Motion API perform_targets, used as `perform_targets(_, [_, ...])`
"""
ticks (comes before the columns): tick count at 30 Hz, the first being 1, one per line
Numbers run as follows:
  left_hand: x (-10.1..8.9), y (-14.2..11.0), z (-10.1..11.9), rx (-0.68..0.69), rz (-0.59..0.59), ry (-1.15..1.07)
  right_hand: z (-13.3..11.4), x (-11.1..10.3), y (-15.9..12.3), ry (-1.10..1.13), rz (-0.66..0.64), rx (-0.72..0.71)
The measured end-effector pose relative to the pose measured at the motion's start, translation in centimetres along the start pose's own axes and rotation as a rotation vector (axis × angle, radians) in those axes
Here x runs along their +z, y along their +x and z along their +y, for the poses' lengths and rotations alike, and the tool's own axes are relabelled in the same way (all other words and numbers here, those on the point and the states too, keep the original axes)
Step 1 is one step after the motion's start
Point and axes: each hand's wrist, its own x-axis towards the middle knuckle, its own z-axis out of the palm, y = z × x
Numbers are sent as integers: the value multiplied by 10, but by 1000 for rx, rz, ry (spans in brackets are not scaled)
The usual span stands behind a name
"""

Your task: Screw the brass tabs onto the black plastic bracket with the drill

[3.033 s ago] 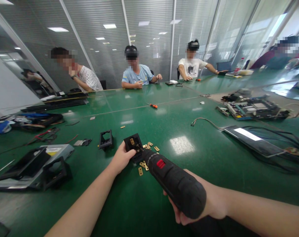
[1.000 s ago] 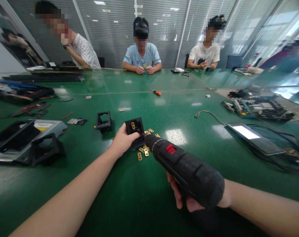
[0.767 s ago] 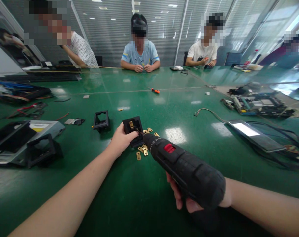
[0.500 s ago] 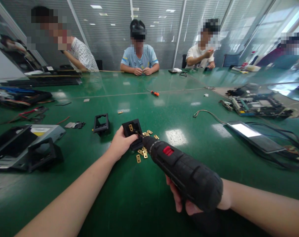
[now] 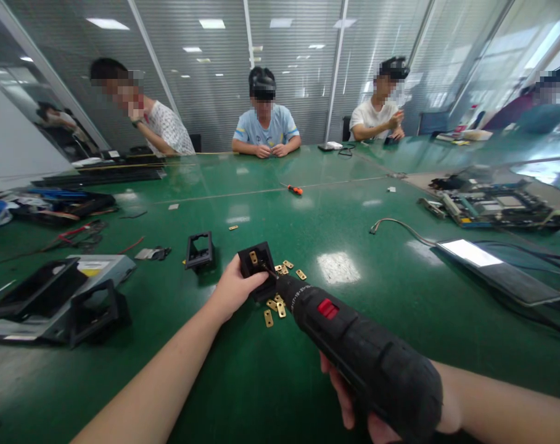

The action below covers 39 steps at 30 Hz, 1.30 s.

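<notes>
My left hand (image 5: 236, 285) is closed on a small black plastic housing (image 5: 265, 251), tilted so that its hollow side faces me, with the thumb over its near wall. Inside it sits a brass plate (image 5: 253, 258) with holes. My right hand (image 5: 342, 388) grips a black cordless drill (image 5: 354, 336) with a red switch on top; the drill body covers much of that hand. The drill's tip points into the housing beside my thumb, and its exact contact is hidden. Several loose brass plates (image 5: 280, 309) lie around the housing on the table.
On the green table (image 5: 298, 228), a black frame (image 5: 200, 251) stands left of the housing, with another black frame (image 5: 99, 311) further left by a grey metal case (image 5: 44, 320). An orange screwdriver (image 5: 295, 190) lies ahead. To the right are a flat device (image 5: 497, 271) and a circuit board (image 5: 502, 203). Several people sit opposite.
The whole view has shifted, so everything appears lower and slightly to the right. Both hands keep their holds, and the drill tip stays at the housing.
</notes>
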Motion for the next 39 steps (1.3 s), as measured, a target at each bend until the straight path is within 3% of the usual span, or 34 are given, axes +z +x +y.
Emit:
perform_targets(6, [-6, -2, 3, -37, -91, -87, -23, 8, 3, 58, 99, -56])
perform_targets(12, [-5, -4, 5, -23, -78, -84, -42, 13, 10, 53, 114, -67])
perform_targets(29, [-6, -3, 4, -25, -77, -87, -40, 13, 12, 107, 139, -83])
perform_targets(33, [-6, -4, 4, -33, -76, -90, -29, 7, 14, 88, 90, -82])
perform_targets(39, [-6, -3, 4, -14, -84, -71, -8, -2, 10, 43, 130, -106])
